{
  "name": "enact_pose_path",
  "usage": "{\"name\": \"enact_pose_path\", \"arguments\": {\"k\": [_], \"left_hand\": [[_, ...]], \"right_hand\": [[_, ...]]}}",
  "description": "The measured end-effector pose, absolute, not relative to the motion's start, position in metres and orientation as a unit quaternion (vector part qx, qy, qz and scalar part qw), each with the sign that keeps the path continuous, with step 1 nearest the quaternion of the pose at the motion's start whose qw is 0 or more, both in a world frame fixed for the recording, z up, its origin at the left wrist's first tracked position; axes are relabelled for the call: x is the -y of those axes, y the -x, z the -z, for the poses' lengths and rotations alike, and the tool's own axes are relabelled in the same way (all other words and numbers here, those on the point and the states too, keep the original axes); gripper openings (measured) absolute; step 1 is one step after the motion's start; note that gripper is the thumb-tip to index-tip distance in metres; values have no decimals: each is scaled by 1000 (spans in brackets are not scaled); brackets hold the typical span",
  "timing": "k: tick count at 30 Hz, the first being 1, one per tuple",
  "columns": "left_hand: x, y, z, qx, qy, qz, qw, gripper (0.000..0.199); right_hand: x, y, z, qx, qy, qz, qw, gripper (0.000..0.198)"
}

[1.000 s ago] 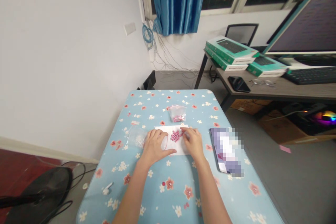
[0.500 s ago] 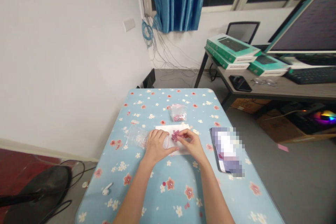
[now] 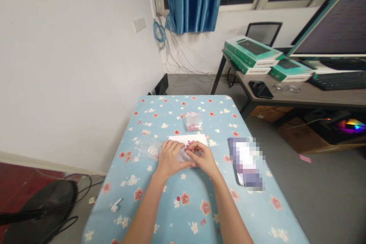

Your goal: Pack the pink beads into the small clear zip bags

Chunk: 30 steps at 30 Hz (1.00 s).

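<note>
My left hand (image 3: 169, 159) is closed around a small clear plastic bag (image 3: 180, 155), whose pink-edged mouth faces right. At that mouth, my right hand (image 3: 202, 157) pinches a small pink bead between thumb and forefinger; the fingers mostly hide it. Several loose pink beads (image 3: 190, 143) lie on a white sheet (image 3: 175, 138) just beyond my right fingertips. Left of my left hand lies a larger clear bag (image 3: 147, 148) with some pinkish pieces near my knuckles. Farther back, a zip bag (image 3: 193, 122) has pink beads at its bottom.
A phone-like device (image 3: 240, 177), partly pixelated, lies at the right of the flowered table (image 3: 166, 217). A white earbud (image 3: 115, 206) lies front left. Beyond, a desk (image 3: 288, 101) holds green keyboard boxes (image 3: 254, 55), a phone (image 3: 260, 89), glasses (image 3: 286, 88) and a monitor (image 3: 334, 26).
My right hand has moved left from the beads to the mouth of the small bag, with its fingertips pinched. My left hand has stayed around the bag.
</note>
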State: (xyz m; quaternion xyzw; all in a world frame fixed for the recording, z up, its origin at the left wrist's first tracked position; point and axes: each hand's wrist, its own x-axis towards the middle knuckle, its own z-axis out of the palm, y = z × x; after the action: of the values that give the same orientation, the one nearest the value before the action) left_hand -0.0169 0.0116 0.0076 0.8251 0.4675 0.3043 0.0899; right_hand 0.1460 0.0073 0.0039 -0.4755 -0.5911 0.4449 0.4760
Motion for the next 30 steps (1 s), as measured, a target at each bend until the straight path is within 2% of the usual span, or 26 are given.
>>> {"name": "enact_pose_path", "arguments": {"k": [4, 8, 18, 25, 30], "left_hand": [[-12, 17, -8, -464, -822, -318, 92, 49], [-11, 17, -9, -463, -821, -320, 94, 51], [-7, 18, -14, -453, -838, -295, 73, 69], [-5, 17, -14, -465, -831, -293, 90, 68], [-3, 13, -14, -465, -824, -309, 95, 56]], "right_hand": [[-7, -146, -6, 618, 489, -398, 471, 4], [-5, -139, -4, 628, 477, -416, 453, 7], [-9, -139, 3, 556, 503, -423, 510, 12], [-9, -139, 3, 561, 509, -403, 513, 12], [-10, -144, 6, 587, 512, -370, 507, 8]]}}
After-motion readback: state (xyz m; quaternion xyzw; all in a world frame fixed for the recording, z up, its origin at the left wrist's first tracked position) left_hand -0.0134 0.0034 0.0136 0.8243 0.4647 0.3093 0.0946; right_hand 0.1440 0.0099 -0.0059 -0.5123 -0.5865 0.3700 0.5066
